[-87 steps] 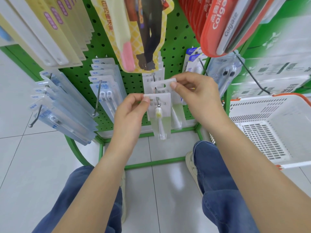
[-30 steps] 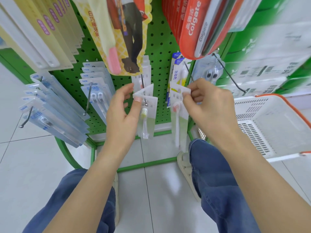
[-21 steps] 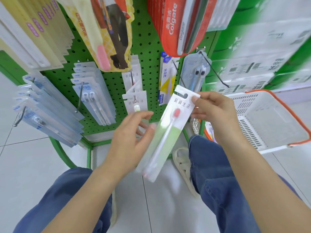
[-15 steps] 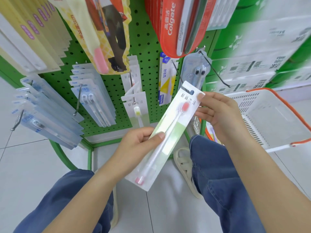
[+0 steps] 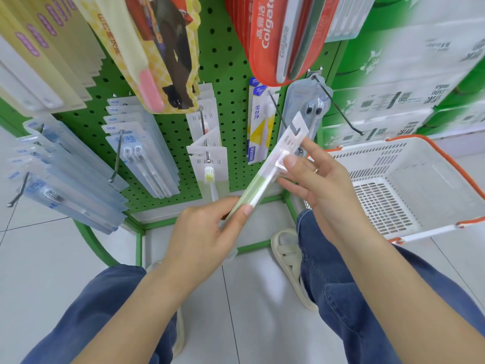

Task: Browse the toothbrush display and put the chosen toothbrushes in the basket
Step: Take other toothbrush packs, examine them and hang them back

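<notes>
This is a shop aisle, at a toothbrush rack. A green pegboard display (image 5: 225,61) carries metal hooks hung with rows of identical packaged toothbrushes: clear blister packs (image 5: 141,151) marked "NEW", red Colgate packs (image 5: 270,35), and white-and-green carded brushes (image 5: 210,166). A white plastic shopping basket (image 5: 409,164) with an orange handle stands on the pale tiled floor (image 5: 39,258) beside the rack, and stacked boxed goods (image 5: 409,95) fill the shelves behind it.
</notes>
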Tool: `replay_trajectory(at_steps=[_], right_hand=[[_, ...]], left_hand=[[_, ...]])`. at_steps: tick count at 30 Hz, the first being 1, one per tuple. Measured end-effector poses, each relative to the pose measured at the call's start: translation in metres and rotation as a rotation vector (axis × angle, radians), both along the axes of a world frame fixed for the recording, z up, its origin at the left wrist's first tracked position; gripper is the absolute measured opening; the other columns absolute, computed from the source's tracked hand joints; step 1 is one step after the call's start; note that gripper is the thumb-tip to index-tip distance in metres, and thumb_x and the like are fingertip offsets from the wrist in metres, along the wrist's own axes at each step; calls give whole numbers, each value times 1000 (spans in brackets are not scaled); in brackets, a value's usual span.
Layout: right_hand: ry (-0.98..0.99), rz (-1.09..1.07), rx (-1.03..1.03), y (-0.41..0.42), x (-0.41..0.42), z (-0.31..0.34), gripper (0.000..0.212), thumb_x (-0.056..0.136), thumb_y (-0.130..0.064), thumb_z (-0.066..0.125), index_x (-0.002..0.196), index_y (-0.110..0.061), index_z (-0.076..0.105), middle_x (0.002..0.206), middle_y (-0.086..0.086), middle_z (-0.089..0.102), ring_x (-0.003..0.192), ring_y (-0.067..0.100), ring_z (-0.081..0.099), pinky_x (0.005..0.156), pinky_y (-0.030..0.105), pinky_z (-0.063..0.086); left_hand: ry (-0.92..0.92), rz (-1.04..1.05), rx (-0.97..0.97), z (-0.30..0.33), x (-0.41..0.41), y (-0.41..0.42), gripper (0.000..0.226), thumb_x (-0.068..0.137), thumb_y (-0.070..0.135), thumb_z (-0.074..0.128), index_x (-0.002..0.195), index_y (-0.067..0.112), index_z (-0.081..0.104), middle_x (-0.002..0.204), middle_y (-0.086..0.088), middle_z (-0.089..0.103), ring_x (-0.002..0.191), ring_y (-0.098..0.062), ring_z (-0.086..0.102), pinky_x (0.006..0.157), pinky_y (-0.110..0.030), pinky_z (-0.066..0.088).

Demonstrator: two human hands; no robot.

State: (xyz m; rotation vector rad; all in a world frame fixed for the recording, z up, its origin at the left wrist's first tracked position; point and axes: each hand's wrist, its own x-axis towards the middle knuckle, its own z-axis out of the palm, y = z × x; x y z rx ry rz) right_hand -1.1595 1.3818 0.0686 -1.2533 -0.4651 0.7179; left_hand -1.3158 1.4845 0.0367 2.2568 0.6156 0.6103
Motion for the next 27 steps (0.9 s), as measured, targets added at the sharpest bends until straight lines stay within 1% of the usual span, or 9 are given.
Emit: replay_trajectory(at_steps=[5, 7, 9, 12, 14, 17, 19, 22, 27], right_hand=[[-4, 32, 28, -1, 0, 1, 65, 75, -21, 64, 138, -20, 49, 83, -12, 72, 84, 5, 69, 76, 19, 54], [-13, 22, 34, 0, 0, 0, 61, 74, -21, 64, 133, -23, 51, 80, -12, 72, 82, 4, 69, 74, 18, 53], [-18, -6, 42, 1, 0, 1, 50, 72, -21, 65, 121, -25, 56, 77, -11, 73, 78, 4, 69, 69, 18, 54], [-12, -7, 25, 0, 1, -1, 31, 75, -19, 75, 104, -16, 63, 83, -6, 73, 79, 10, 69, 65, 24, 55], [10, 24, -2, 0, 1, -3, 18, 82, -21, 68, 98, -13, 66, 90, -1, 73, 79, 13, 69, 64, 27, 55], [63, 60, 0, 0, 0, -3, 15, 93, -26, 54, 99, -17, 64, 104, 7, 73, 68, 6, 65, 55, 26, 51], [65, 75, -8, 1, -1, -2, 24, 87, -33, 51, 104, -21, 62, 109, 8, 73, 70, 9, 66, 50, 25, 49], [39, 79, -12, 0, 1, -3, 28, 81, -27, 52, 107, -23, 62, 104, 5, 74, 77, 13, 68, 51, 24, 50], [28, 71, -43, 0, 3, -4, 34, 76, -25, 59, 110, -24, 60, 99, 3, 75, 81, 14, 69, 56, 25, 53]], left_hand=[[28, -14, 48, -3, 0, 3, 30, 91, 55, 42, 104, 33, 58, 57, -4, 49, 51, -22, 45, 44, -35, 40], [62, -21, 11, -2, 0, 4, 30, 91, 55, 44, 102, 32, 60, 62, -2, 53, 53, -20, 47, 45, -32, 41], [102, -42, -111, -1, 1, 6, 28, 91, 50, 48, 94, 27, 65, 68, 2, 61, 60, -16, 54, 54, -31, 42], [93, -121, -519, 8, 7, 6, 17, 99, 26, 53, 97, 22, 69, 79, 8, 72, 70, -8, 63, 64, -22, 47], [67, -145, -763, 14, 11, 3, 23, 98, 10, 46, 101, 18, 67, 78, 15, 72, 70, 2, 63, 63, -11, 46], [72, -128, -996, 18, 13, 0, 28, 98, 4, 41, 106, 17, 65, 74, 15, 71, 64, 3, 62, 56, -9, 46], [97, -127, -1095, 20, 12, 2, 28, 98, 8, 43, 107, 18, 68, 76, 9, 71, 59, 0, 62, 51, -12, 45], [115, -112, -1182, 20, 11, 3, 29, 97, 9, 44, 111, 16, 69, 77, 5, 70, 54, -3, 59, 47, -12, 41], [155, -118, -1184, 20, 11, 2, 30, 97, 10, 46, 116, 15, 68, 81, 5, 71, 57, -2, 60, 48, -11, 42]])
